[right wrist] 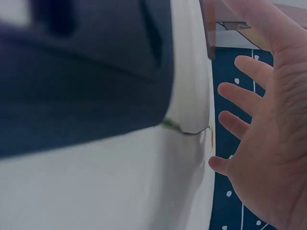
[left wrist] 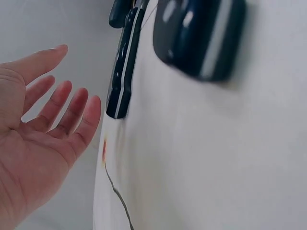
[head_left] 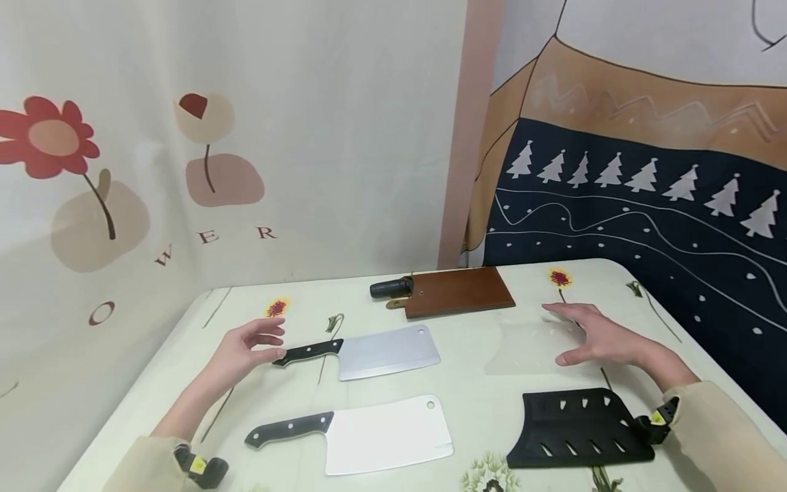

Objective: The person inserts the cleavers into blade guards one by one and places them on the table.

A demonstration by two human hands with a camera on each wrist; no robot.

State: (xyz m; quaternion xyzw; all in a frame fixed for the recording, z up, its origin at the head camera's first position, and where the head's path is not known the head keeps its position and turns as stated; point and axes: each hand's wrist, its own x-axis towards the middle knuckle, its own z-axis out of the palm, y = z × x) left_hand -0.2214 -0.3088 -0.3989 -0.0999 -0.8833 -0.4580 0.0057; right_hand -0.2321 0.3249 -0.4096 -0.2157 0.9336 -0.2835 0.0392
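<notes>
My left hand (head_left: 246, 347), fingers loosely bent and holding nothing, hovers by the handle end of the farther cleaver (head_left: 389, 354). In the left wrist view a gap shows between that hand (left wrist: 53, 129) and the black riveted handle (left wrist: 125, 62). The nearer cleaver (head_left: 389, 437) lies flat in front, its handle also pointing left. On the other side my right hand (head_left: 599, 336) is spread above the table, over the right end of a translucent blade cover (head_left: 525, 348). Closer to me lies a slotted black blade sheath (head_left: 578, 427), large and blurred in the right wrist view.
At the table's back lies a brown sheath (head_left: 461, 292) with a small strap, and a black handle (head_left: 391, 288) at its left end. A flower-patterned cloth (head_left: 479, 410) covers the table. Printed curtains (head_left: 344, 137) hang behind and on the right.
</notes>
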